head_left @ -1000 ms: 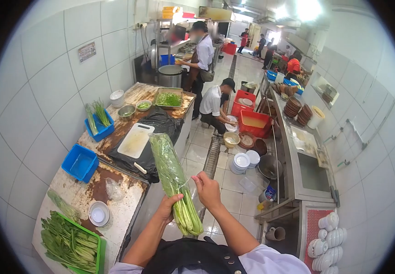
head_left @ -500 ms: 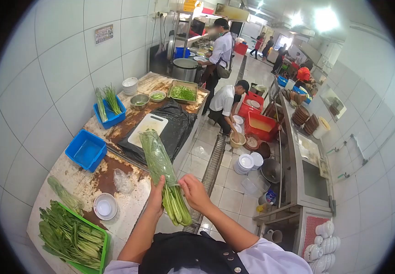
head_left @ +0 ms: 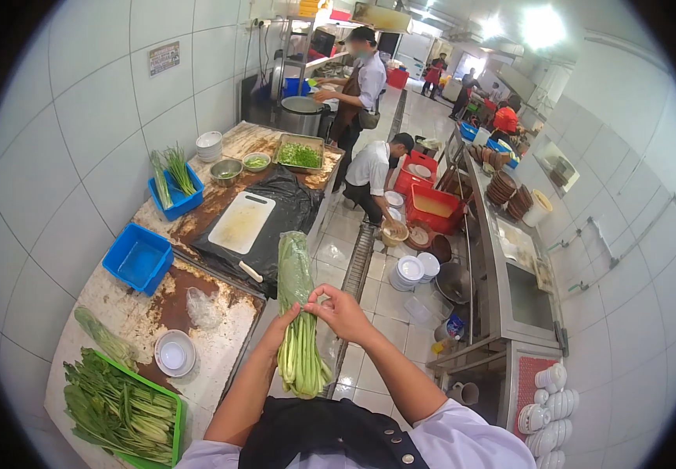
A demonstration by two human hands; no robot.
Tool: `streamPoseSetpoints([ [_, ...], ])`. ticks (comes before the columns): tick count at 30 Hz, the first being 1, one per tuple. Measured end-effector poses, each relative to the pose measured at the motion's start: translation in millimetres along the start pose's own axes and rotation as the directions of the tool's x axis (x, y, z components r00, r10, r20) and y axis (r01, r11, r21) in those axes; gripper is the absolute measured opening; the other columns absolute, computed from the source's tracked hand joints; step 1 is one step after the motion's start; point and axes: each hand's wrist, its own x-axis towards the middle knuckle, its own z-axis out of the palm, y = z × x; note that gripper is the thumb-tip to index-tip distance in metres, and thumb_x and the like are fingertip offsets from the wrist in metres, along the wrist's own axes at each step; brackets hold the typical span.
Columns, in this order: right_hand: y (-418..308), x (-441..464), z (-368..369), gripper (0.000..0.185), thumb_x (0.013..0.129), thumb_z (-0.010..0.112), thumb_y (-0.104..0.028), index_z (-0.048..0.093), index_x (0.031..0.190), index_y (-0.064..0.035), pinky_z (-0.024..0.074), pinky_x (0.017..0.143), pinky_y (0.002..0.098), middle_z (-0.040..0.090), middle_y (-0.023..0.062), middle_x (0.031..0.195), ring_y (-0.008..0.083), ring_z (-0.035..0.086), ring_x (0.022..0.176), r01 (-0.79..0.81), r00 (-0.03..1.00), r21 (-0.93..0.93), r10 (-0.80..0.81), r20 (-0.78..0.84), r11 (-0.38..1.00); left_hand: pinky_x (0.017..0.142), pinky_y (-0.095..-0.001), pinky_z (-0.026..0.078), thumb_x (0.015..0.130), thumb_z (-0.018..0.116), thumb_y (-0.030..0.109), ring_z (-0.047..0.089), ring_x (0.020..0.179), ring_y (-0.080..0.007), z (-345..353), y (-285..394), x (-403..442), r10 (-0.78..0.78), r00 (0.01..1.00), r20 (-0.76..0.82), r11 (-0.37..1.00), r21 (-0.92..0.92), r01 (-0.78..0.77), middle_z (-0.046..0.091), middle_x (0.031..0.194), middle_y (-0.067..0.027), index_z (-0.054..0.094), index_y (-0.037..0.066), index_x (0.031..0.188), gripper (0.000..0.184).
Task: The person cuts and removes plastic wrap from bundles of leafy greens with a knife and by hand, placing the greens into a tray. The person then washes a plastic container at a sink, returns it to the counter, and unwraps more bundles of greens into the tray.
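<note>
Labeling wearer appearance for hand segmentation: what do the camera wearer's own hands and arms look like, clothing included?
Left hand and right hand: bare, no gloves, no rings or watch visible. Forearms uncovered; loose, pale whitish-lilac sleeves end around the elbows. Black apron in front, with round metallic buttons toward its right side.

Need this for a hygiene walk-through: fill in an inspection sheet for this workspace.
Surface: table worn, with brown patches
Work items: stalks partly in a clear bag; leafy greens in a green crate
Clutter: crumpled plastic and bowl on the table; white handle near the board
Hands: left hand holds the stalks; right hand pinches at the bag's edge
Cables: cords on the wall
Surroundings: one co-worker stands, another crouches; plates stacked on the floor
</note>
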Motion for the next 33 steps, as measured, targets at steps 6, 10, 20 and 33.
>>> streamPoseSetpoints([
  [6, -5.8, -25.1, -29.9, 0.014, 0.102, 0.075, -0.022, 0.074, 0.103, -0.0079, 0.0334, 0.050, 0.0323, 0.050, 0.0026, 0.055, 0.0091, 0.041, 0.049, 0.120, 0.936, -0.334, -0.218, -0.275, 0.935, 0.070, -0.0367, 0.064, 0.099, 0.074, 0.053, 0.075, 0.080, -0.0216, 32.0, -4.9, 0.7, -0.027, 0.999, 0.033, 0.994, 0.105, 0.023, 0.073, 0.092, -0.0102, 0.065, 0.002, 0.127, 0.059],
  [10, -0.5, -32.4, -48.4, 0.017, 0.102, 0.075, -0.022, 0.073, 0.100, -0.0061, 0.0332, 0.050, 0.0326, 0.049, 0.0039, 0.053, 0.0098, 0.041, 0.048, 0.167, 0.875, -0.320, -0.290, -0.388, 0.933, 0.078, -0.0424, 0.066, 0.100, 0.072, 0.051, 0.078, 0.087, -0.0274, 40.5, -32.0, -2.7, -0.007, 0.988, 0.153, 0.999, 0.045, 0.000, 0.075, 0.098, -0.0128, 0.065, 0.002, 0.129, 0.057],
  [20, 37.5, -68.3, -85.4, 0.018, 0.102, 0.073, -0.021, 0.068, 0.101, -0.0042, 0.0444, 0.057, 0.0341, 0.060, 0.0077, 0.065, 0.0190, 0.055, 0.055, 0.057, 0.897, -0.242, -0.156, -0.413, 0.968, 0.084, -0.0469, 0.066, 0.104, 0.063, 0.054, 0.076, 0.099, -0.0313, 78.2, -93.8, 2.1, -0.042, 0.995, 0.093, 0.983, -0.173, 0.058, 0.073, 0.117, -0.0226, 0.061, 0.001, 0.137, 0.063],
  [33, 16.8, -190.2, -75.9, 0.048, 0.099, 0.074, -0.021, 0.057, 0.138, 0.0023, 0.0523, 0.102, 0.0451, 0.066, 0.0186, 0.120, 0.0367, 0.066, 0.112, 0.137, 0.979, -0.238, -0.168, -0.117, 0.962, 0.088, -0.0483, 0.064, 0.096, 0.064, 0.066, 0.075, 0.097, -0.0285, 96.7, -121.0, 1.2, 0.165, 0.986, -0.011, 0.944, -0.286, -0.161, 0.071, 0.118, -0.0156, 0.062, -0.004, 0.132, 0.079],
])
